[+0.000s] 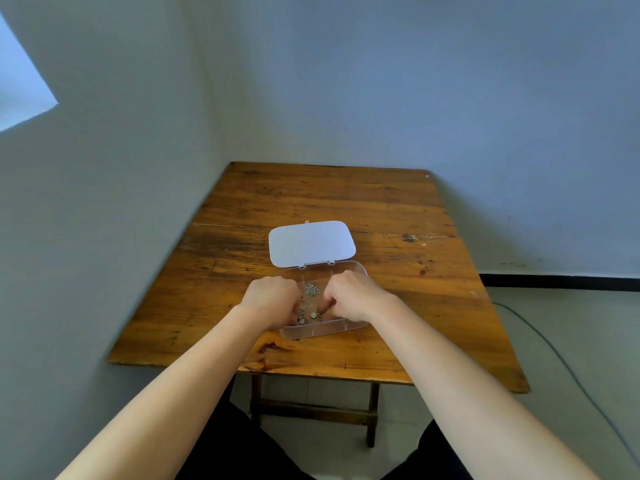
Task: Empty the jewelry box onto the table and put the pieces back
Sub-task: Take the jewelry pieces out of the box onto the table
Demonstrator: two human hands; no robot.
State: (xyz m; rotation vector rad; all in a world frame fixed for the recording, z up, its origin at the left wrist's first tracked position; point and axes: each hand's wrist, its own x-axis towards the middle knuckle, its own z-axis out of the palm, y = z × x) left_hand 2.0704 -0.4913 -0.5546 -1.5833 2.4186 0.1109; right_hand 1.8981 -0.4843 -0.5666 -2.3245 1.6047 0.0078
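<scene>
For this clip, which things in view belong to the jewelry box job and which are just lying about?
In the job:
- clear jewelry box, white lid open
- silver chain cluster and small charms inside it
- left hand and right hand, both reaching into the box
- wooden table

Just there:
- cable on the floor

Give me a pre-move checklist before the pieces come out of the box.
1. Lid open, lying flat behind the box: ok.
2. Box resting on the table: ok.
3. Pieces in the compartments: ok.
4. Bare table beside the box for the pieces: ok.
5. Left hand and right hand both in the box: ok.
6. Either hand gripping a piece: cannot tell, fingertips hidden.
</scene>
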